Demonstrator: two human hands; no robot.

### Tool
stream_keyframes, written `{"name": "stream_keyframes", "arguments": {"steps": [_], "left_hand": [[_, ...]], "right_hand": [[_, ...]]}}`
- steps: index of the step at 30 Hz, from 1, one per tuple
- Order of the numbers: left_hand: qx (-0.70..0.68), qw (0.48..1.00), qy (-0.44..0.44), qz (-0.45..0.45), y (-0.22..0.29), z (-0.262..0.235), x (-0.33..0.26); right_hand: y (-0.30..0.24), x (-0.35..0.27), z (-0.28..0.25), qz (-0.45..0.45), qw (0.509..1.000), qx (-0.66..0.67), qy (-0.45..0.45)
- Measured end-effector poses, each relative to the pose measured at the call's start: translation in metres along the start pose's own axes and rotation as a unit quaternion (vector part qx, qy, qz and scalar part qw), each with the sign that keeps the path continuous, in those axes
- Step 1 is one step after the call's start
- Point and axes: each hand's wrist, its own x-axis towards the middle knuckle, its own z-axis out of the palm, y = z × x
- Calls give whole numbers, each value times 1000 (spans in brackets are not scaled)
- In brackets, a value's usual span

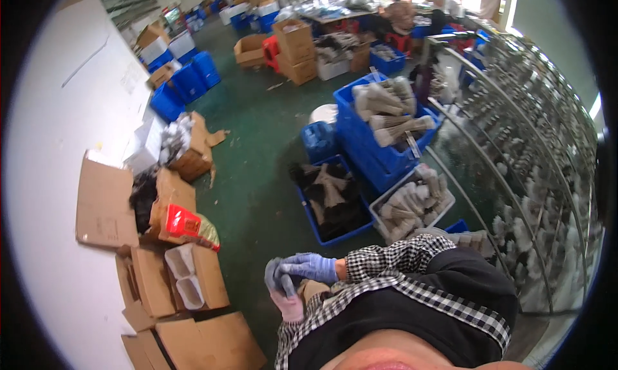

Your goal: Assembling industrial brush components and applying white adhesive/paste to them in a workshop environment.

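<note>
My two gloved hands meet in front of my body, low in the middle of the view. My right hand [309, 267], in a bluish-purple work glove, reaches leftward with its fingers closed over the fingers of the other glove. My left hand [281, 286] wears a grey glove with a pink cuff and points upward from the wrist. Its fingers are partly covered by the right hand. No separate object shows between them. Nearest to the hands on the far side is a blue crate [335, 241] of dark and pale bristly bundles.
A grey-white tub [444, 212] and a stacked blue crate [360, 141] hold pale brush-like bundles. Cardboard boxes [212, 338] line the white wall at left, with a red package [183, 221] on one. A metal rack [489, 209] of tufted items stands at right. People sit farther back.
</note>
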Motion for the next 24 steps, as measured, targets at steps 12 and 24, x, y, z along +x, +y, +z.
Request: {"name": "stream_keyframes", "arguments": {"steps": [12,24], "left_hand": [[-386,877,-47,-281,-71,25,335],[-269,910,-301,-97,-117,166,599]], "right_hand": [[-82,245,-42,-161,969,-88,168],[-206,441,-211,-258,904,323,103]]}}
